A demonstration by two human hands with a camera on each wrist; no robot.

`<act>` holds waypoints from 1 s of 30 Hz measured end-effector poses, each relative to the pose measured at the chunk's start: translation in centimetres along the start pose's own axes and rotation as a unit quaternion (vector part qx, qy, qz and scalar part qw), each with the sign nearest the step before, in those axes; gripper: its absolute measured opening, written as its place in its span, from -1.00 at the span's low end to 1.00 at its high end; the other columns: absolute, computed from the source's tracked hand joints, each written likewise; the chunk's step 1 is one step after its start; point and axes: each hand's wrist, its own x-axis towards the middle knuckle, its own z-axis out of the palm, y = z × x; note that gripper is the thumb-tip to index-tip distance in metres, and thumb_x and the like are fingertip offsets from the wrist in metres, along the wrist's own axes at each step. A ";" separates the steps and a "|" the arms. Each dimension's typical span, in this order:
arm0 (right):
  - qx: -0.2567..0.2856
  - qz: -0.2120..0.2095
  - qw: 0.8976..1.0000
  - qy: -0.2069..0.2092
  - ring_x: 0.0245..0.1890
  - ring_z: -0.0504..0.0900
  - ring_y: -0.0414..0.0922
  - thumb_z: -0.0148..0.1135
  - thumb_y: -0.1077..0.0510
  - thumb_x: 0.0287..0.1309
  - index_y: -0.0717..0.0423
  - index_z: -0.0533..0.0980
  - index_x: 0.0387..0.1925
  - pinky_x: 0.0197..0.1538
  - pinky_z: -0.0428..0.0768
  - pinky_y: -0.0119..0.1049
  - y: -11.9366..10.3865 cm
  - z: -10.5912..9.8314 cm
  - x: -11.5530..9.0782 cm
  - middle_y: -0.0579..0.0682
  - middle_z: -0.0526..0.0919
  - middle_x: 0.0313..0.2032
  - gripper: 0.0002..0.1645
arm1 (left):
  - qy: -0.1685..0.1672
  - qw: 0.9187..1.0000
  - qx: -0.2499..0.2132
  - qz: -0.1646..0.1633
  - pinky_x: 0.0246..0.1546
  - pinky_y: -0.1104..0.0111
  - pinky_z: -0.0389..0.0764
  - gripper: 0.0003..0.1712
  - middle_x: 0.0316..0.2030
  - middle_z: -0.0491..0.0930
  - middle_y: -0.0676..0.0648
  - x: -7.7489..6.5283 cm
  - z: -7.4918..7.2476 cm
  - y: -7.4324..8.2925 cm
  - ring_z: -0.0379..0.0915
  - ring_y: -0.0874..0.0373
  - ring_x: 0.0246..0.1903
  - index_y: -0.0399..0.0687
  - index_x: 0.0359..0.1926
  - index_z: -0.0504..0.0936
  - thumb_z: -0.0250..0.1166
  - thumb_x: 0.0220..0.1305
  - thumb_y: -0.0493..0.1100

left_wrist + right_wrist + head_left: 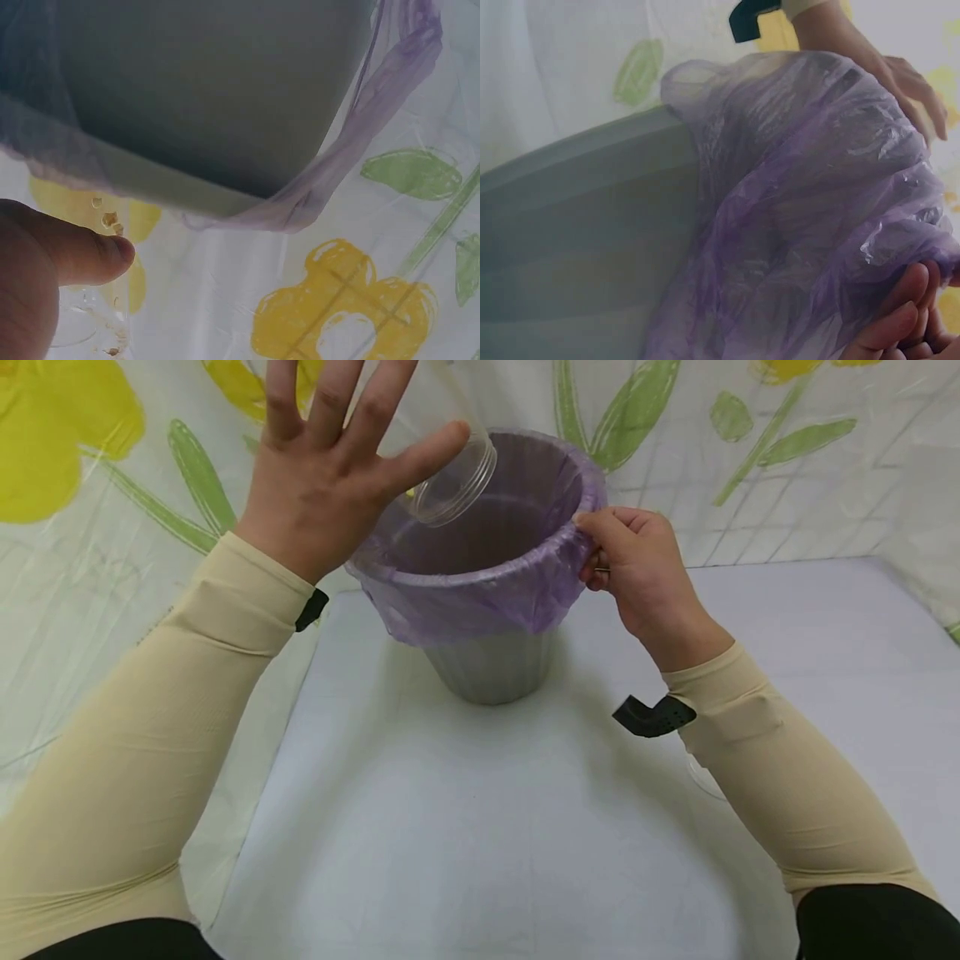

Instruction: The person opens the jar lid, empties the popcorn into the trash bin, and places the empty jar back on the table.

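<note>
A clear jar with a threaded rim is tipped mouth-down over a grey trash bin. My left hand holds the jar from its near side, thumb along the wall near the mouth and the other fingers spread. Small brownish bits cling to the jar in the left wrist view. A purple trash bag lines the bin and folds down over its rim. At the bin's right side my right hand pinches the bag's edge between thumb and curled fingers.
The bin stands on a white-covered table. Behind it hangs a pale sheet with yellow flowers and green leaves. Partly hidden by my right forearm, a clear round object lies on the table.
</note>
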 end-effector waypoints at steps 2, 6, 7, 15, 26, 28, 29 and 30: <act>0.001 0.000 1.000 0.000 -0.70 0.39 -0.15 0.28 0.19 0.16 0.21 0.50 -0.65 -0.58 0.38 -0.40 0.0 0.0 0.0 -0.05 0.43 -0.73 -0.68 | -0.007 1.000 0.002 -0.003 0.29 -0.15 0.04 -0.05 0.37 0.24 -0.03 -0.1 -0.1 0.1 0.11 -0.04 0.36 0.70 0.36 0.16 -0.14 0.30 -0.53; 0.000 -0.001 1.000 0.000 -0.70 0.39 -0.16 0.27 0.19 0.17 0.21 0.50 -0.65 -0.58 0.38 -0.40 0.1 0.1 0.0 -0.05 0.43 -0.73 -0.68 | -0.028 0.999 -0.020 -0.028 0.30 -0.17 -0.01 -0.16 0.38 0.22 -0.10 -0.5 -0.5 0.2 0.09 -0.09 0.36 0.59 0.38 0.20 -0.15 0.36 -0.47; 0.000 -0.002 1.000 0.000 -0.70 0.39 -0.16 0.27 0.19 0.17 0.21 0.50 -0.65 -0.58 0.38 -0.40 0.1 0.1 0.0 -0.05 0.43 -0.73 -0.68 | -0.041 0.998 -0.027 -0.040 0.31 -0.17 -0.04 -0.22 0.39 0.20 -0.12 -0.7 -0.6 0.2 0.06 -0.11 0.37 0.55 0.39 0.19 -0.11 0.38 -0.41; -0.001 0.002 1.000 0.003 -0.69 0.39 -0.15 0.27 0.19 0.17 0.21 0.50 -0.66 -0.58 0.36 -0.39 0.0 0.1 0.0 -0.05 0.43 -0.72 -0.68 | -0.143 0.975 -0.068 -0.153 0.31 -0.08 -0.15 -0.03 0.34 0.22 -0.23 -1.6 -1.2 -0.4 0.07 -0.17 0.31 0.21 0.47 0.12 0.42 0.12 0.14; -0.001 0.001 1.000 0.006 -0.69 0.39 -0.14 0.27 0.19 0.16 0.21 0.49 -0.68 -0.58 0.36 -0.38 0.0 -0.1 0.0 -0.05 0.41 -0.73 -0.66 | -0.303 0.732 -0.338 -0.508 0.31 0.18 0.12 0.24 0.33 0.34 -0.03 -0.2 -2.6 -0.5 0.24 0.19 0.30 0.30 0.51 -0.09 0.44 -0.06 0.35; -0.001 0.003 1.000 0.011 -0.69 0.39 -0.13 0.28 0.19 0.15 0.21 0.49 -0.69 -0.58 0.35 -0.38 -0.1 -0.1 0.0 -0.05 0.41 -0.74 -0.66 | -0.295 0.683 -0.386 -0.546 0.24 0.18 0.32 0.20 0.32 0.33 -0.08 -0.2 -2.8 -0.6 0.26 0.16 0.27 0.30 0.51 -0.10 0.44 -0.01 0.28; 0.000 0.004 1.000 0.013 -0.69 0.39 -0.13 0.28 0.19 0.15 0.21 0.49 -0.69 -0.59 0.35 -0.38 -0.1 -0.1 0.0 -0.04 0.40 -0.74 -0.66 | -0.287 0.667 -0.406 -0.555 0.16 0.16 0.40 0.17 0.29 0.35 -0.09 -0.2 -2.8 -0.6 0.29 0.14 0.24 0.28 0.51 -0.08 0.44 0.02 0.25; 0.000 0.005 1.000 0.015 -0.70 0.39 -0.13 0.28 0.20 0.15 0.21 0.49 -0.69 -0.59 0.35 -0.38 -0.1 -0.1 0.0 -0.04 0.40 -0.74 -0.66 | -0.278 0.652 -0.424 -0.564 0.14 0.17 0.43 0.16 0.26 0.39 -0.09 -0.1 -2.8 -0.7 0.33 0.13 0.21 0.26 0.51 -0.07 0.45 0.03 0.21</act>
